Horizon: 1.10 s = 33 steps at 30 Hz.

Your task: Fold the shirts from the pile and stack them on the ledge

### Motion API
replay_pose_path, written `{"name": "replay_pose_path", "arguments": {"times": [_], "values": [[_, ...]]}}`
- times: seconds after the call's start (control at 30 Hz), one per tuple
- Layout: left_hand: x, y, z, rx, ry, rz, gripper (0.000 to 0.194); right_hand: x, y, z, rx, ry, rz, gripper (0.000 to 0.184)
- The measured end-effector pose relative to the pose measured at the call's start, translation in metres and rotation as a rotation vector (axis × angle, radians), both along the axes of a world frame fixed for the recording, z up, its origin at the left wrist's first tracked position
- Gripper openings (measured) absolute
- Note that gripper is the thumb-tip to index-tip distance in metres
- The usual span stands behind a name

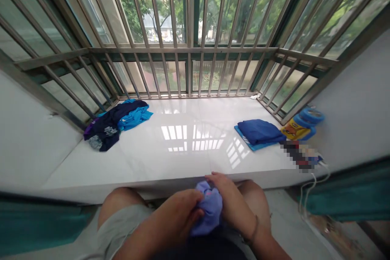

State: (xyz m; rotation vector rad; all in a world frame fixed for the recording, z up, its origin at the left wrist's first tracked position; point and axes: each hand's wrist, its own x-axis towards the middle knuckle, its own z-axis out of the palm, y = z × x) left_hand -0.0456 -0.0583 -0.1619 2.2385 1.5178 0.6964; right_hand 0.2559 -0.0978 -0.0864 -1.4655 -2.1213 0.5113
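Observation:
A bunched lavender cloth (pixel 210 207) is between my two hands, above my lap and just in front of the sill's edge. My left hand (pixel 184 209) grips its left side, thumb and fingers pressed into the fabric. On the other side, my right hand (pixel 228 193) lies against the cloth with its fingers reaching forward past it; whether those fingers grip the fabric is hidden. The cloth is crumpled, so I cannot tell what kind of garment it is.
Crumpled dark and bright blue clothes (pixel 115 124) lie on the left of the white sill (pixel 183 162). Folded blue clothes (pixel 258 132) sit at right, near a blue-and-yellow container (pixel 301 124) and a blurred-out item (pixel 300 155) beside white cables (pixel 310 189). Metal bars (pixel 189 50) enclose the window.

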Motion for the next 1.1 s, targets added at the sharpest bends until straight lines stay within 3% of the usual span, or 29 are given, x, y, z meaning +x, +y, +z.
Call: {"name": "replay_pose_path", "arguments": {"times": [0.13,0.27,0.33,0.47,0.6,0.7,0.8,0.87,0.97,1.1], "values": [[-0.035,0.025,0.047,-0.009,0.055,0.101,0.029,0.015,0.013,0.029,-0.139,0.034,-0.049,0.041],[-0.053,0.043,0.111,-0.106,0.165,-0.01,0.025,0.035,0.027,0.066,0.026,0.055,-0.126,0.044],[-0.06,0.047,0.137,-0.133,0.258,0.004,0.02,0.042,0.037,0.088,0.132,0.042,-0.151,0.043],[-0.075,0.063,0.17,-0.095,0.419,0.275,0.022,0.058,0.07,0.13,0.319,-0.064,-0.228,0.039],[-0.092,0.094,0.195,-0.056,0.396,0.475,0.03,0.075,0.116,0.165,0.407,-0.199,-0.328,0.039],[-0.102,0.118,0.209,0.074,0.372,0.516,0.028,0.085,0.144,0.182,0.468,-0.268,-0.381,0.038],[-0.11,0.135,0.212,0.171,0.329,0.373,0.02,0.092,0.157,0.188,0.517,-0.281,-0.438,0.037],[-0.114,0.14,0.208,0.145,0.29,0.279,0.015,0.096,0.159,0.187,0.524,-0.271,-0.477,0.037],[-0.116,0.137,0.199,0.049,0.239,0.254,0.016,0.107,0.155,0.179,0.485,-0.277,-0.506,0.036],[-0.119,0.122,0.191,-0.043,0.131,0.265,0.035,0.126,0.147,0.172,0.361,-0.338,-0.507,0.035]]}}
